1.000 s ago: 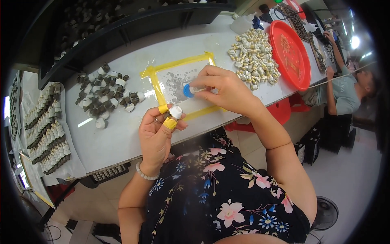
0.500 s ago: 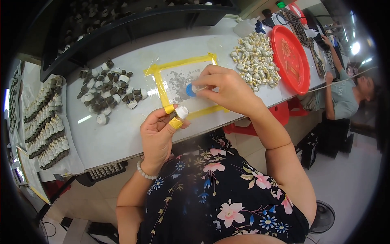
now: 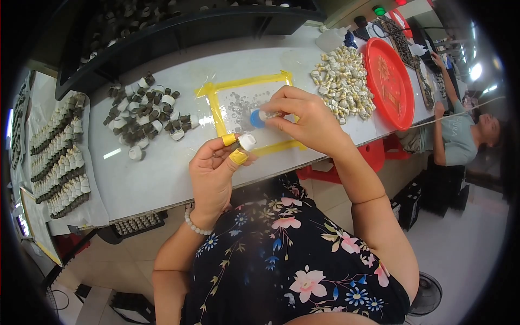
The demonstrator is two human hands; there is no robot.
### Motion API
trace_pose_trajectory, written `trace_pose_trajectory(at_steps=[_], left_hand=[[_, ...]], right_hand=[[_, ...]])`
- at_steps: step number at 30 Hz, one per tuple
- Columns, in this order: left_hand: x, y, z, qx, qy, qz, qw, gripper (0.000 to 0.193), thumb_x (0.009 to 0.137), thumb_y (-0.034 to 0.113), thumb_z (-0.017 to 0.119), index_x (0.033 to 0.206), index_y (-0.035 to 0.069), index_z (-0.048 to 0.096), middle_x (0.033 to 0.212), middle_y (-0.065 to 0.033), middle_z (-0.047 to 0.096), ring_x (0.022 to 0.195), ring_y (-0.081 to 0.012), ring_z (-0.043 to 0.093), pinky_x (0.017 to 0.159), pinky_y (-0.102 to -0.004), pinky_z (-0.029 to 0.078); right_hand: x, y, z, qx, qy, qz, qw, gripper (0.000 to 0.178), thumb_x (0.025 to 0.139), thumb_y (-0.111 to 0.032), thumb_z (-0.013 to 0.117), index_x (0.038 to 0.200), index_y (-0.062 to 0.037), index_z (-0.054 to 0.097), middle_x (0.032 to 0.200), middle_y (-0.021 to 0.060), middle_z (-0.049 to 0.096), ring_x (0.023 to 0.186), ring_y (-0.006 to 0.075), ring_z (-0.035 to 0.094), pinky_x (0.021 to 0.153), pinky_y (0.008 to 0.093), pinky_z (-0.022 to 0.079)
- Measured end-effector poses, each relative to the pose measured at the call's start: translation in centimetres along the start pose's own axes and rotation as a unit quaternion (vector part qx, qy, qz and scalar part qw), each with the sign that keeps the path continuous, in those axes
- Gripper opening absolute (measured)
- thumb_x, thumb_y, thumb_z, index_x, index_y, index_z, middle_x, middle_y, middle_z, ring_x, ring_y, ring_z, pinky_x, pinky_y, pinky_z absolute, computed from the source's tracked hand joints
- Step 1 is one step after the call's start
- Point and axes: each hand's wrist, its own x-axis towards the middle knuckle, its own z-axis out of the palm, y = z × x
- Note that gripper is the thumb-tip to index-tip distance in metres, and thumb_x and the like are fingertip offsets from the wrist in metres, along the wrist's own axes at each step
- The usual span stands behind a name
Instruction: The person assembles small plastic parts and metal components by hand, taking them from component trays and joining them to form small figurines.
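Observation:
My left hand (image 3: pixel 214 173), with yellow tape on thumb and forefinger, pinches a small white cylindrical part (image 3: pixel 247 141) just in front of the yellow-taped rectangle (image 3: pixel 216 111) on the table. My right hand (image 3: pixel 303 116) reaches over that rectangle, its fingertips closed on a small blue-tipped tool (image 3: pixel 258 117) that touches down among tiny metal pieces (image 3: pixel 241 105) scattered inside the frame. The two hands are a few centimetres apart.
A pile of white and dark small parts (image 3: pixel 143 114) lies left on the grey table (image 3: pixel 162 173). A heap of pale parts (image 3: pixel 341 81) sits beside a red tray (image 3: pixel 390 81) at right. Rows of parts (image 3: pixel 54 157) line the far left. A seated person (image 3: pixel 460 135) is at the right.
My left hand has moved slightly right and closer to the taped rectangle with the white part. My right hand stays over the frame, holding the blue-tipped tool.

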Motion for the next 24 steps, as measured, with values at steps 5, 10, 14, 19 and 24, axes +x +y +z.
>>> trace_pose_trajectory(at_steps=[5, 10, 14, 19, 24], left_hand=[[0.0, -0.1, -0.1, 0.009, -0.003, 0.01, 1.0, 0.031, 0.084, -0.001, 0.063, 0.113, -0.007, 0.053, 0.101, -0.0161, 0.064, 0.085, -0.0226, 0.066, 0.075, -0.0318, 0.054], [0.1, -0.1, -0.1, 0.004, -0.002, 0.009, 1.0, 0.031, 0.084, -0.003, 0.062, 0.113, -0.008, 0.053, 0.103, -0.0171, 0.063, 0.088, -0.0241, 0.065, 0.077, -0.0339, 0.055], [0.1, -0.1, -0.3, 0.006, -0.017, 0.01, 1.0, 0.03, 0.083, -0.004, 0.062, 0.112, -0.008, 0.054, 0.103, -0.0175, 0.063, 0.088, -0.025, 0.066, 0.078, -0.0347, 0.056], [0.0, -0.4, -0.1, 0.012, -0.014, 0.017, 1.0, 0.025, 0.084, -0.005, 0.062, 0.108, -0.008, 0.056, 0.102, -0.0176, 0.064, 0.086, -0.0247, 0.066, 0.078, -0.0352, 0.056], [-0.3, -0.6, -0.3, 0.039, -0.038, 0.019, 0.998, 0.023, 0.084, -0.004, 0.062, 0.106, -0.008, 0.056, 0.102, -0.0178, 0.063, 0.087, -0.0245, 0.066, 0.077, -0.0342, 0.056]], right_hand=[[-0.1, -0.9, -0.4, 0.117, 0.018, 0.011, 0.993, 0.022, 0.073, -0.001, 0.07, 0.095, -0.0015, 0.069, 0.087, 0.0066, 0.063, 0.075, 0.0149, 0.059, 0.066, 0.0247, 0.047], [-0.5, -1.6, -0.7, 0.248, -0.018, 0.043, 0.968, 0.023, 0.072, 0.001, 0.071, 0.095, 0.0005, 0.069, 0.089, 0.0065, 0.064, 0.077, 0.0133, 0.059, 0.068, 0.0241, 0.047], [-0.4, -1.9, -0.5, 0.263, -0.046, 0.051, 0.962, 0.024, 0.071, 0.001, 0.072, 0.094, 0.0011, 0.069, 0.088, 0.0072, 0.065, 0.078, 0.0142, 0.06, 0.07, 0.0249, 0.047], [-0.7, -1.5, -0.1, 0.251, -0.057, 0.027, 0.966, 0.024, 0.07, 0.0, 0.073, 0.094, 0.0008, 0.07, 0.086, 0.0086, 0.066, 0.08, 0.0158, 0.062, 0.071, 0.0257, 0.048], [-1.2, -1.1, 0.1, 0.231, -0.08, 0.029, 0.969, 0.024, 0.07, -0.003, 0.074, 0.094, -0.0001, 0.071, 0.084, 0.0087, 0.067, 0.08, 0.0165, 0.062, 0.072, 0.0265, 0.048]])
